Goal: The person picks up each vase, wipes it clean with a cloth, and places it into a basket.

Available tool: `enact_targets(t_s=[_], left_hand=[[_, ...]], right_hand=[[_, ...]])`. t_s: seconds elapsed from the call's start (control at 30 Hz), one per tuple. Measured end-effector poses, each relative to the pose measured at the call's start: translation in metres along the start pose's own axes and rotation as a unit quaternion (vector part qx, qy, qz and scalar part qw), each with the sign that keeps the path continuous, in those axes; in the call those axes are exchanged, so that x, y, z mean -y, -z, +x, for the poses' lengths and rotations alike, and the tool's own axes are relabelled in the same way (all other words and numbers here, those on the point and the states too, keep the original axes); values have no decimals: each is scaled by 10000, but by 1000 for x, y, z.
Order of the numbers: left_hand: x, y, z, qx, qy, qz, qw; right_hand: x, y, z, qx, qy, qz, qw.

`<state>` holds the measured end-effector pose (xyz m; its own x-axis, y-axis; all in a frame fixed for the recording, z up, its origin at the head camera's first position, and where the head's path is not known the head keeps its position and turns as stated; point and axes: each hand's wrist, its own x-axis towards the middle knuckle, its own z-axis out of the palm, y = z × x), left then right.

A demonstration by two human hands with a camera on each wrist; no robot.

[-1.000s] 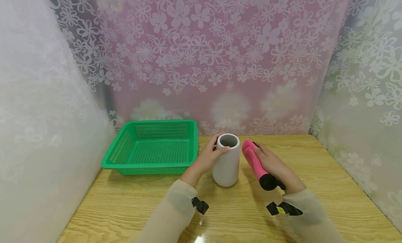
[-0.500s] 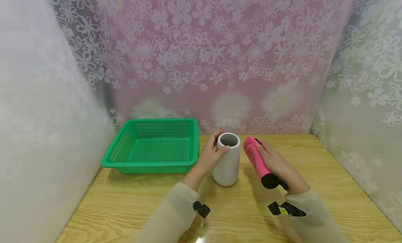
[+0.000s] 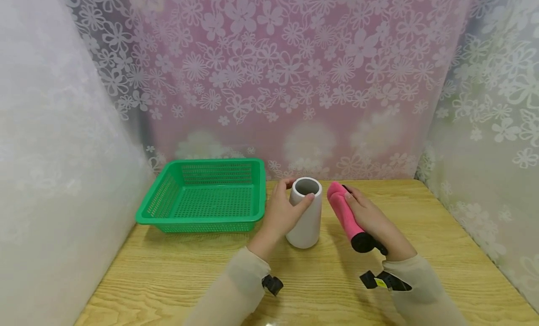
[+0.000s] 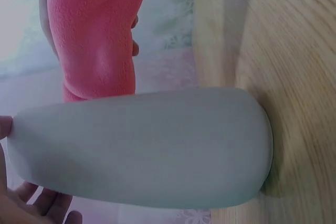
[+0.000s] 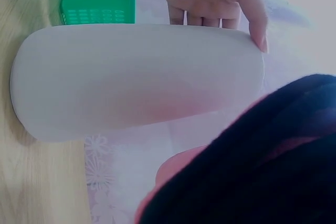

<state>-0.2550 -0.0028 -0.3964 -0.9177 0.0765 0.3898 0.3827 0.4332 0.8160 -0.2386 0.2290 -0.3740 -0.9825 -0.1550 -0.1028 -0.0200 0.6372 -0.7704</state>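
Observation:
A tall white vase (image 3: 305, 223) stands upright on the table, its round mouth facing up. My left hand (image 3: 284, 214) holds it near the top, thumb at the rim and fingers behind the far side. To the right, my right hand (image 3: 372, 220) grips a soft pink roll (image 3: 342, 211) with a black round end and a black strap-like piece. The roll is tilted and apart from the vase. In the left wrist view, the pink fabric (image 4: 100, 40) looks fleecy under a black band. Black material (image 5: 252, 166) fills the lower right of the right wrist view.
A green perforated plastic basket (image 3: 202, 226) sits at the back left of the wooden table (image 3: 320, 288), left of the vase. A pink flowered curtain (image 3: 286, 83) hangs behind, with pale curtains at both sides.
My left thumb has shifted along the vase's rim to the right, with the left wrist slightly right. The pink roll and right hand have moved slightly to the right. The vase stays in place.

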Motion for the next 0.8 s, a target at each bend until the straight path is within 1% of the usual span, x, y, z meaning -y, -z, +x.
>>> enact_targets(t_s=[0.13, 0.23, 0.33, 0.43, 0.5, 0.57, 0.7, 0.8], left_hand=[[6, 3, 5, 392, -201, -263, 9987], [11, 5, 9, 659, -392, -539, 9956], [14, 8, 12, 833, -535, -842, 9915], [14, 10, 14, 912, -545, -965, 9896], [12, 10, 14, 927, -534, -889, 9903], [10, 9, 13, 870, -504, -651, 9928], [3, 7, 7, 587, -355, 20, 9976], [0, 4, 6, 349, -216, 420, 9983]], right_hand=[[2, 1, -3, -32, -22, 68, 10000], [3, 1, -4, -34, -15, 118, 9999], [3, 1, -4, -44, 36, 156, 9999], [2, 2, -5, -50, 104, 198, 9997], [2, 2, -6, -73, 160, 201, 9996], [3, 3, -6, -99, 211, 205, 9995], [3, 4, -7, -194, 343, 173, 9991], [4, 3, -8, -246, 395, 192, 9987]])
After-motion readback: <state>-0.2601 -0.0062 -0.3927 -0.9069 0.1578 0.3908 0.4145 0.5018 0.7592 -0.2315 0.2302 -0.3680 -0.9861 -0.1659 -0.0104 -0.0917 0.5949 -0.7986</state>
